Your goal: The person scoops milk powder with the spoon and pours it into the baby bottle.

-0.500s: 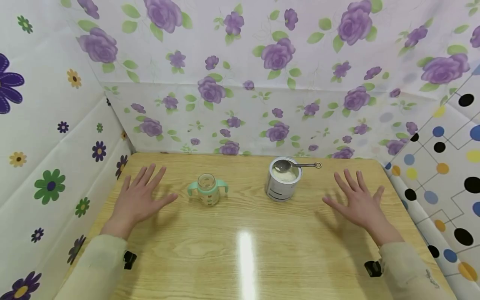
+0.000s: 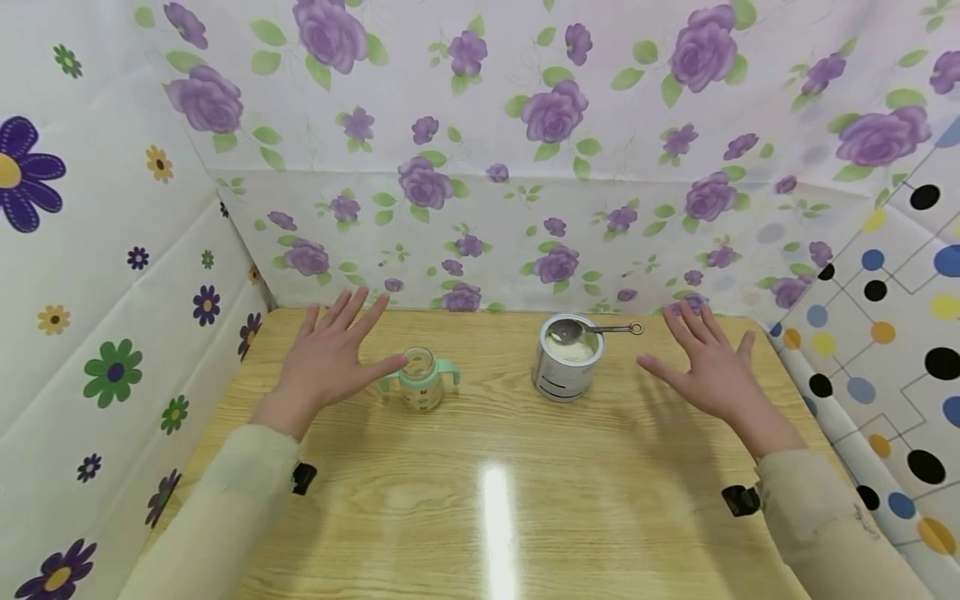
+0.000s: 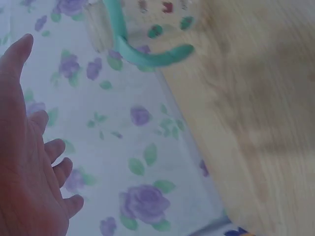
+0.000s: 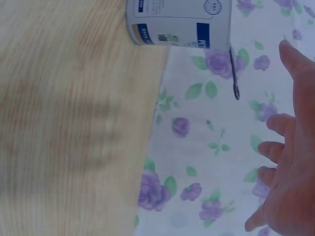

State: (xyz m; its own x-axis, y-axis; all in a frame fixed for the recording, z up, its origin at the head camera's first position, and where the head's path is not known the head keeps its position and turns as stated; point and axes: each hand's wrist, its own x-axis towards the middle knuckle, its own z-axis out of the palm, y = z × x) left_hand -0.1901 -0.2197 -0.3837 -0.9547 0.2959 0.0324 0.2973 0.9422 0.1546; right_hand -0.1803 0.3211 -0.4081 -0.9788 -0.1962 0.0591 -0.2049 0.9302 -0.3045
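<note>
On the tabletop (image 2: 405,492), the handled baby bottle (image 2: 422,393) stands at 11 o'clock, the powder tin (image 2: 562,379) at 1 with a metal spoon (image 2: 568,332) across its top. Left hand (image 2: 324,363) and right hand (image 2: 715,372) are spread, holding nothing. The bottle looks light, stiff, perhaps breakable; its mint handles (image 2: 452,369) suit gripping. The tin, probably heavier and slick, shows "PE" (image 4: 202,42); its smaller print (image 4: 157,7) is unreadable.

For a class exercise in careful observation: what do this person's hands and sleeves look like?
The left hand and right hand wear no gloves. The left sleeve and right sleeve are long and pale cream; the right bears a small dark marking, unreadable here. A small black block shows by the left cuff, a similar one by the right.
</note>
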